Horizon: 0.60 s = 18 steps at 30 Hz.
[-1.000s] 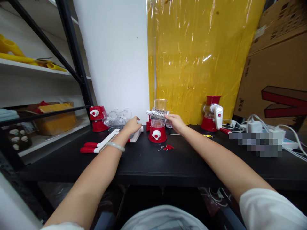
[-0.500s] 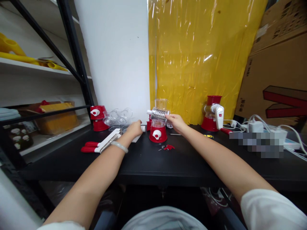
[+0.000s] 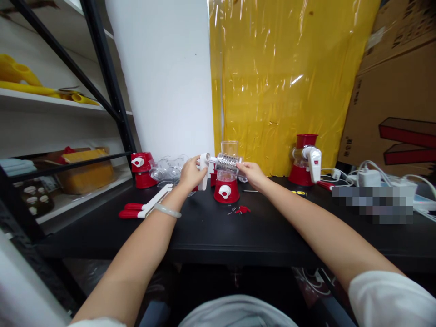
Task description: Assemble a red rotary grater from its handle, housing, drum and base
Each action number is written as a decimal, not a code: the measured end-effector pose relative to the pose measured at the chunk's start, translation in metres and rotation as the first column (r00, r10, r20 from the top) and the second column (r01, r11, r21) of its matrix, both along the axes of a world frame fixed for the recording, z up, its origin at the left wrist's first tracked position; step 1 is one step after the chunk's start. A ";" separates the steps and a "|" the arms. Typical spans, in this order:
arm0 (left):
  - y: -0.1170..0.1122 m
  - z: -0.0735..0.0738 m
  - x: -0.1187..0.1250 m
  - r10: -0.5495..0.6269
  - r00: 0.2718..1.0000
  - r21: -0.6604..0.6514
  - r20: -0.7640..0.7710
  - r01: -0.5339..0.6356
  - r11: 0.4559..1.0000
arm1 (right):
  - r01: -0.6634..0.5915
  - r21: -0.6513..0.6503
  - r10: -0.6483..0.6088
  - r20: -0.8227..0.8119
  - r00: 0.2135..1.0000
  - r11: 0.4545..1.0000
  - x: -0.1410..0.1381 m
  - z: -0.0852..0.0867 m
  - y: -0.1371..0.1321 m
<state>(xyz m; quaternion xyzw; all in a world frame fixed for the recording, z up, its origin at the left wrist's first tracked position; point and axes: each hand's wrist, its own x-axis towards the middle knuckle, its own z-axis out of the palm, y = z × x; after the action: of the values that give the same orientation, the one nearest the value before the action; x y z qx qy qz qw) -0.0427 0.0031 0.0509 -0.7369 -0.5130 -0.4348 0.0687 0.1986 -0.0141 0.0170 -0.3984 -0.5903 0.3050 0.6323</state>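
Note:
My left hand (image 3: 192,174) is closed around a white crank handle (image 3: 204,170), held upright with its round end close to the white stub of a grater drum. That metal grater drum (image 3: 227,162) lies sideways above a red grater base (image 3: 226,191) that has a white knob on its front. Fingers of my right hand (image 3: 250,174) pinch the drum's right end. Behind the drum rises a clear plastic hopper (image 3: 230,148). Whether the handle touches the drum's stub I cannot tell. Small red pieces (image 3: 242,210) and bits of metal lie before the base.
White crank handles with red grips (image 3: 131,210) lie at the left, near stacked red bases (image 3: 143,169) and clear plastic parts (image 3: 166,168). An assembled red grater (image 3: 304,161) stands right of centre. White chargers and cables (image 3: 371,177) crowd the right side. A screwdriver (image 3: 299,193) lies behind my right forearm.
My left hand has lifted a white crank handle from the table and brought it up beside the drum's left end. My right hand still holds the drum in nearly the same place.

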 end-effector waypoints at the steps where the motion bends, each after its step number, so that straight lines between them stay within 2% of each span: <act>1: -0.001 -0.001 0.001 -0.015 1.000 0.008 0.003 0.015 1.000 | 0.003 0.004 -0.003 0.006 1.000 1.000 0.000 0.000 0.000; 4: -0.004 -0.001 0.003 -0.039 0.999 0.009 0.003 0.039 0.999 | -0.005 0.009 0.005 0.003 1.000 1.000 0.000 0.001 -0.001; 11: -0.011 0.003 0.004 -0.002 0.999 0.006 -0.032 0.003 1.000 | 0.000 -0.005 0.000 -0.015 1.000 1.000 -0.001 0.004 -0.005; 18: -0.019 -0.001 0.008 -0.018 0.998 0.031 -0.066 0.020 0.999 | -0.007 0.006 0.007 -0.015 1.000 1.000 -0.003 0.005 -0.007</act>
<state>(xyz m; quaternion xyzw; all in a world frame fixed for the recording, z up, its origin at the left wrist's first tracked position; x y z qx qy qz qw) -0.0346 -0.0162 0.0502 -0.7546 -0.4963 -0.4190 0.0930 0.1959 -0.0211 0.0217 -0.3921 -0.5878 0.3084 0.6369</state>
